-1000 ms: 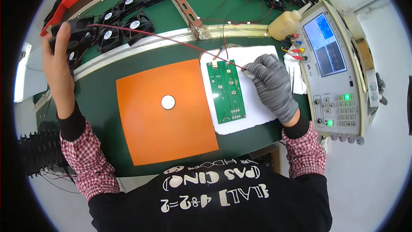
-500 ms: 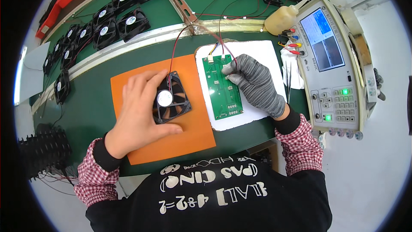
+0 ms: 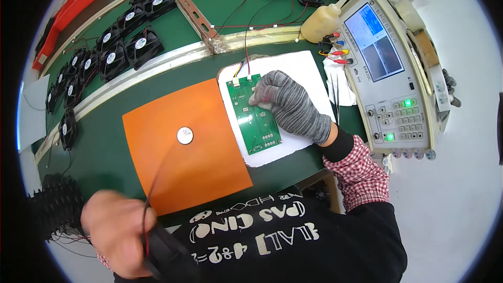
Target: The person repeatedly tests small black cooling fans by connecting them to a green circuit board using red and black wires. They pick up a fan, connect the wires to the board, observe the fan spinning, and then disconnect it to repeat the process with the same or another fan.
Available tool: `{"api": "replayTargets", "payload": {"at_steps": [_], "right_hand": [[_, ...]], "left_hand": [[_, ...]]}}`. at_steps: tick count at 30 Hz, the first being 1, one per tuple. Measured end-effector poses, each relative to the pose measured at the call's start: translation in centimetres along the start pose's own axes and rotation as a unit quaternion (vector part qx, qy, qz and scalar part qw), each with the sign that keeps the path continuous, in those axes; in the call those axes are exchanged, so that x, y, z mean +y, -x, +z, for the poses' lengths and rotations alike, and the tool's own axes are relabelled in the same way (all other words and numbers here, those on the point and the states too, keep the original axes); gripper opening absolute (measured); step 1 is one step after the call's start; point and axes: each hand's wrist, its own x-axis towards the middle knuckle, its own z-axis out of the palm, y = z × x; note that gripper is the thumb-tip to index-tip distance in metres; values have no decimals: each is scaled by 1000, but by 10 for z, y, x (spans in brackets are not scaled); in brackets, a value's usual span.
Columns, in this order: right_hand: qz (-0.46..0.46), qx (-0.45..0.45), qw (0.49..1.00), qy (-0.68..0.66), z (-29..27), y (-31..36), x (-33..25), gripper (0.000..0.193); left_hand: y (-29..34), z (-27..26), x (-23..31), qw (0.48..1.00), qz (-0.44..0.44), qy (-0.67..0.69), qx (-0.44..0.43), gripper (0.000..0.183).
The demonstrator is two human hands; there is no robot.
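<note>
My left hand (image 3: 118, 230), bare and blurred by motion, grips a black square cooling fan (image 3: 170, 254) at the lower left, against my dark top. A thin lead (image 3: 148, 204) trails up from the fan over the orange mat (image 3: 209, 173). On that mat lies a white round disc (image 3: 185, 135). My right hand (image 3: 291, 104), in a grey glove with bare fingertips, rests over the green circuit board (image 3: 246, 120). Its thumb and fingers are pinched together at the board's upper right; whatever they hold is hidden. Two plugs with wires sit at the board's top edge.
Under the board is a white pad (image 3: 309, 73). A tester with a lit screen (image 3: 374, 42) stands at the right, beside a yellowish squeeze bottle (image 3: 320, 23) and tweezers (image 3: 336, 91). Several black fans (image 3: 112, 58) line the back, behind a pale rail (image 3: 146, 65). More black parts (image 3: 52, 202) are stacked at left.
My left hand has closed on the fan and carried it off the orange mat toward my body, uncovering the white disc. My right hand stays at the board. The whole view has shifted slightly.
</note>
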Motion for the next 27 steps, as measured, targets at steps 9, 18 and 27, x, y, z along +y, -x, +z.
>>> {"api": "replayTargets", "payload": {"at_steps": [9,18,27], "right_hand": [[-24,13,999,21,1,2,4,14],[67,67,978,-186,-3,4,-9,17],[-1,154,988,5,-11,-1,-17,48]], "left_hand": [[-2,-23,5,928,-164,331,-51,35],[-96,20,-135,933,83,-348,30,98],[-84,5,-155,927,-57,-362,-82,79]]}}
